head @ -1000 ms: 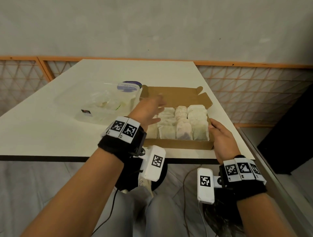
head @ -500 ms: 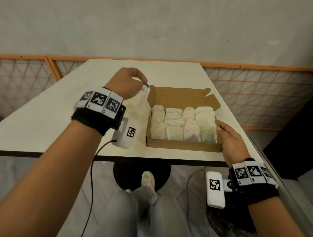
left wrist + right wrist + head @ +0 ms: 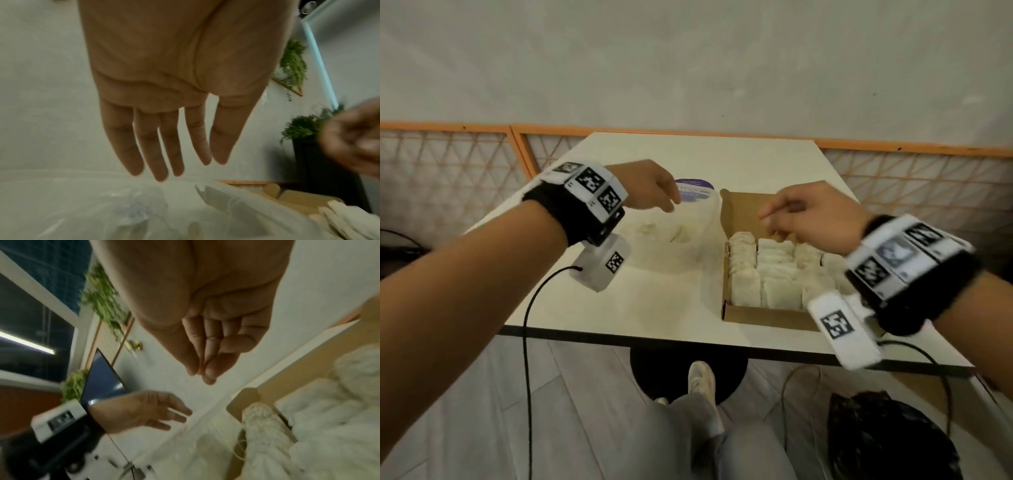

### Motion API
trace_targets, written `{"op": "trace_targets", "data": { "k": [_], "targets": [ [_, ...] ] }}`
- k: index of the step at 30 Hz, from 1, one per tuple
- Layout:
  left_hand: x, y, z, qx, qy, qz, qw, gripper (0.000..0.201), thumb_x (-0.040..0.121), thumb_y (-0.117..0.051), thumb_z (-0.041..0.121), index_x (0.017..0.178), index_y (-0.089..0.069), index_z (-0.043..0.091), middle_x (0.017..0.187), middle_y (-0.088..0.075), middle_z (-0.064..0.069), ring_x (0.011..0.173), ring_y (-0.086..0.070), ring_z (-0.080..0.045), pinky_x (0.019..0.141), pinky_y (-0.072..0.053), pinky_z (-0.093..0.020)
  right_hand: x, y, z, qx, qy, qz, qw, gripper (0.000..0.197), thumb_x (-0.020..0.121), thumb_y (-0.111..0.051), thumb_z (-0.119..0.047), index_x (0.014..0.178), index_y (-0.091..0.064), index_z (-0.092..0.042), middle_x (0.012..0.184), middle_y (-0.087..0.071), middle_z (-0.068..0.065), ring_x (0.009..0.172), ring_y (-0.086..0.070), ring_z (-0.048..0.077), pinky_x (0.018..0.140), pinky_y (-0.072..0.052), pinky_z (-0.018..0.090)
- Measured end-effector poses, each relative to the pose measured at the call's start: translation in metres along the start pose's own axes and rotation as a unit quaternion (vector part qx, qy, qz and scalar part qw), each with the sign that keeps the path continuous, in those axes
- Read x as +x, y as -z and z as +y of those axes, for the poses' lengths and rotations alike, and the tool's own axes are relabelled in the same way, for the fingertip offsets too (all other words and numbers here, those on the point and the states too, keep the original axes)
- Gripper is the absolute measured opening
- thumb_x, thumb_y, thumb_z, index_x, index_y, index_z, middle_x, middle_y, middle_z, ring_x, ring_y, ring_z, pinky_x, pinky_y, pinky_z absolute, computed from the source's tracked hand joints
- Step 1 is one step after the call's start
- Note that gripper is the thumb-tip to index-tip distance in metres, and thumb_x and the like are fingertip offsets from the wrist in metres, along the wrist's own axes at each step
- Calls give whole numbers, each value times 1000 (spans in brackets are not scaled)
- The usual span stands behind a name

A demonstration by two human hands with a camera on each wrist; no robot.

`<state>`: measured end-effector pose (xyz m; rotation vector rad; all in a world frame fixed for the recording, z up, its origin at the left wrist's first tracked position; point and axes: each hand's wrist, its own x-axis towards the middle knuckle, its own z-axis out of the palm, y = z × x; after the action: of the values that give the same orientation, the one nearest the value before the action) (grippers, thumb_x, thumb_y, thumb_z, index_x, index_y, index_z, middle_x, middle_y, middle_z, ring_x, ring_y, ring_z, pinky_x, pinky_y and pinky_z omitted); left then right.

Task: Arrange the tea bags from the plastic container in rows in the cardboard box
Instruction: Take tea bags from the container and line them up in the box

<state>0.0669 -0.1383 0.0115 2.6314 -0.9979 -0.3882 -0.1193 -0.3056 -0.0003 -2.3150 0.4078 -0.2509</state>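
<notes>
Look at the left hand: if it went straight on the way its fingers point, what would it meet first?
Probably the plastic container: the left hand hangs open above it, fingers pointing down toward its opening. Depth is unclear.

Head view: I look forward and down from above onto the surface, both forearms in frame. Left wrist view sits close under the left hand, facing along its fingers. Right wrist view likewise, under the right hand. All three share the cardboard box.
</notes>
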Motion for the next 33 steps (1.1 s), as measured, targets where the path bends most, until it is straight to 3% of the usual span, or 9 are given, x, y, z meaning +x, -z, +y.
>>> {"op": "trace_targets", "data": {
  "k": [4, 8, 11, 14, 18, 21, 25, 29, 33],
  "targets": [
    [10, -18, 12, -41, -24, -75, 996, 27, 91, -56, 11, 117, -57, 20, 122, -61, -4, 96, -57, -18, 79, -50, -29, 42, -34, -13, -204, -27, -105, 973, 12, 84, -64, -28, 82, -68, -17, 70, -67, -6, 67, -59, 13, 64, -47, 25],
    [19, -27, 10, -31, -32, -130, 991, 45, 91, -52, 0, 133, -47, 16, 126, -58, 2, 106, -59, -20, 72, -51, -25, 64, -56, -13, -295, -29, -92, 951, 26, 80, -67, -33, 72, -57, -10, 68, -59, 3, 67, -54, 20, 68, -48, 33],
    [22, -29, 7, -43, -39, -157, 986, 34, 91, -51, 5, 121, -52, 21, 119, -64, 1, 93, -64, -14, 69, -51, -22, 75, -60, -15, -299, -38, -95, 949, 30, 79, -69, -37, 77, -49, -14, 73, -55, 1, 69, -54, 22, 67, -48, 34],
    [24, -29, 4, -48, -47, -162, 984, 20, 90, -57, 13, 108, -62, 22, 102, -70, 6, 87, -67, -8, 65, -48, -19, 80, -64, -22, -348, -22, -87, 933, 28, 85, -62, -31, 69, -43, -19, 72, -48, -1, 71, -50, 22, 53, -36, 23],
    [26, -32, -2, -39, -60, -141, 987, 8, 86, -63, 21, 82, -69, 22, 77, -70, 10, 75, -65, -4, 64, -50, -17, 87, -54, -27, -319, -77, -99, 939, 20, 89, -58, -23, 72, -61, -14, 47, -59, -2, 49, -55, 13, 46, -39, 18],
    [29, -34, -6, -61, -40, -118, 990, 12, 87, -60, 16, 79, -69, 16, 82, -74, 2, 73, -65, -8, 60, -50, -15, 82, -28, -26, -235, -88, -82, 964, 26, 88, -59, -26, 75, -69, -7, 53, -64, -3, 47, -53, 8, 49, -44, 15],
    [30, -27, -11, -106, -3, -61, 992, 14, 90, -55, 11, 93, -68, 5, 98, -73, -9, 71, -64, -15, 55, -45, -19, 56, 9, -14, -184, -119, -94, 971, 25, 86, -62, -29, 79, -70, -6, 55, -60, -1, 48, -46, 11, 50, -38, 21],
    [31, -10, -19, -108, 29, 32, 993, 27, 87, -61, 9, 113, -65, 1, 102, -65, -18, 85, -56, -25, 72, -46, -31, 32, 10, 12, -348, -187, -218, 892, 28, 77, -71, -39, 90, -70, -14, 68, -67, -3, 61, -57, 11, 56, -44, 20],
    [36, -3, -33, -54, 81, 52, 994, 40, 88, -64, 18, 125, -57, 2, 127, -58, -17, 116, -55, -31, 85, -45, -34, 41, 11, 1, -299, -113, -88, 943, 25, 79, -70, -30, 98, -65, -16, 80, -67, -1, 73, -59, 12, 72, -47, 28]
  ]
}}
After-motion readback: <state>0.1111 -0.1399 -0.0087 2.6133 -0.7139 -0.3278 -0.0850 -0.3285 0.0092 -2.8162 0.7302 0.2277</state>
